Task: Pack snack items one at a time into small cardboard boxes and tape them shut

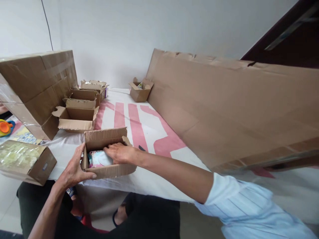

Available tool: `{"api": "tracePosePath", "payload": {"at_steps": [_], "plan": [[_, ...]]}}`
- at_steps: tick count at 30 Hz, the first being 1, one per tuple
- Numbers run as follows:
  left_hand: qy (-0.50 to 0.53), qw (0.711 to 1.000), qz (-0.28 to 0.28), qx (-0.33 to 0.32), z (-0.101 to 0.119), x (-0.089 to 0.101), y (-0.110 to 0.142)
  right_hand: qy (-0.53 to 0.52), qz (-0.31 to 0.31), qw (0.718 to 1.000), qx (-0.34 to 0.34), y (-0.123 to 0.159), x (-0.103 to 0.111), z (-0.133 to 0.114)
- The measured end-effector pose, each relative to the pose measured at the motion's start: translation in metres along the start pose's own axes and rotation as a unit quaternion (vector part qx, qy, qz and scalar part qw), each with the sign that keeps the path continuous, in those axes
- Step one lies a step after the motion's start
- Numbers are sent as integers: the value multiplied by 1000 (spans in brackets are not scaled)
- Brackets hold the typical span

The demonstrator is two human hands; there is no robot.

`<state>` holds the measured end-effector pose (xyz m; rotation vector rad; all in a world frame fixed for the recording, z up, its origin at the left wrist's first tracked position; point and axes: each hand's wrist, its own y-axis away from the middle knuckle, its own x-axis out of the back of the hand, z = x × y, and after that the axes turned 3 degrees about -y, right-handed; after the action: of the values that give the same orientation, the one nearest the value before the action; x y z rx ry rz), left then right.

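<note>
A small open cardboard box (109,172) stands at the table's near edge, its flaps up. My left hand (74,166) grips its left end, with the thumb along the front wall and the fingers at the side. Inside lies a soft white packet (101,158) with a colourful printed edge. My right hand (121,153) reaches into the box from the right, its fingers stretched out against the packet's right part. The box wall hides some of that hand's underside.
Several open cardboard boxes (76,124) line the left, beside stacked taped cartons (30,83). A taped box (27,162) sits at the near left corner. Another open box (140,93) stands at the back. A large cardboard sheet (224,109) leans along the right. A dark object (142,148) lies beyond my right wrist.
</note>
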<state>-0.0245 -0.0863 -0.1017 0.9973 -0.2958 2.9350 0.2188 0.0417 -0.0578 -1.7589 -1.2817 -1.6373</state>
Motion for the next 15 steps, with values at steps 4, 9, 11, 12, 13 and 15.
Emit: {"api": "tracePosePath", "payload": {"at_steps": [4, 9, 11, 12, 13, 15], "plan": [[4, 1000, 11, -5, -2, -2, -1, -7, -8, 1000, 20, 0, 1, 0], [3, 1000, 22, -13, 0, -3, -2, -60, 30, 998, 13, 10, 8, -2], [6, 1000, 26, -12, -1, -2, -3, -93, 52, 994, 9, 13, 11, -2], [9, 1000, 28, -11, -1, -1, -3, -108, 62, 992, 9, 15, 13, -1], [12, 999, 28, -9, -1, -1, -3, -119, 72, 990, 10, 16, 15, 0], [18, 1000, 26, -4, -2, 0, -3, -129, 87, 988, 11, 19, 18, 4]]}}
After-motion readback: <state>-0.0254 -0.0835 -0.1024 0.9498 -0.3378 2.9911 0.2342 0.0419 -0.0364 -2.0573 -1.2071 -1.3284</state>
